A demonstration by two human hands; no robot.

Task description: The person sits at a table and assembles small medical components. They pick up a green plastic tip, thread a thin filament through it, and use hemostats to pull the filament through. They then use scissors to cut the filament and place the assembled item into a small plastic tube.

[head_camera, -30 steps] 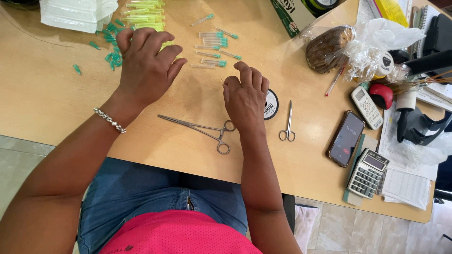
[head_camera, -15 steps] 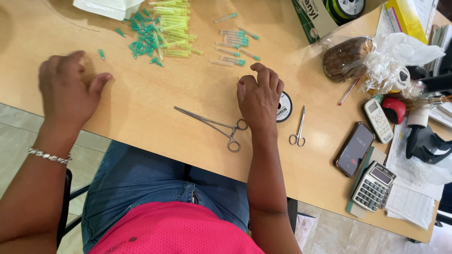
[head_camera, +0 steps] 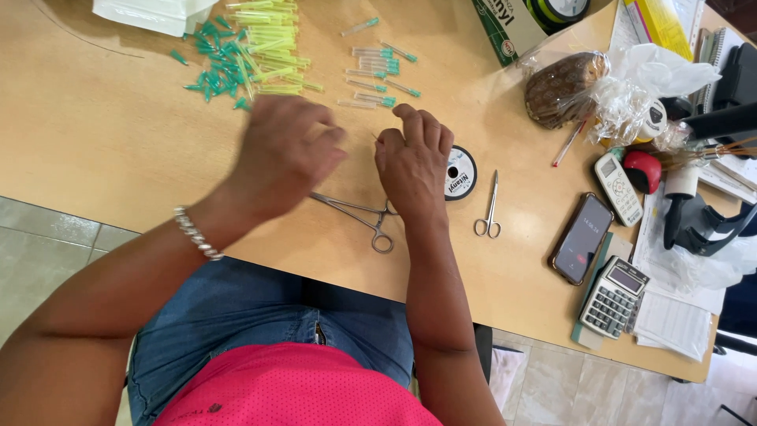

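Head view: person seated at a wooden desk (head_camera: 102, 150), both hands over the work area.
Clear bag (head_camera: 564, 87): holds a brown textured lump, lying at desk's far right beside crumpled plastic wrap (head_camera: 654, 75).
Green carton (head_camera: 512, 28): at top edge, contents not visible.
Loose parts: pile of green-capped needles (head_camera: 252, 55) top left; smaller row of capped needles (head_camera: 378, 67) just right of it, uncontained.
Left hand (head_camera: 284, 154): motion-blurred, fingers curled downward; cannot tell whether it grips anything.
Right hand (head_camera: 414, 162): fingers pinched narrow at the tips; a thin needle-like piece seems to sit there, too small to confirm.
Forceps (head_camera: 359, 217): flat on desk, between the hands, ring handles touching the right wrist side.
Thread spool (head_camera: 460, 173): just beside right hand, partly under it.
Small scissors (head_camera: 489, 209): right of spool, untouched.
Phone (head_camera: 583, 237), calculator (head_camera: 615, 296): well apart, far right.
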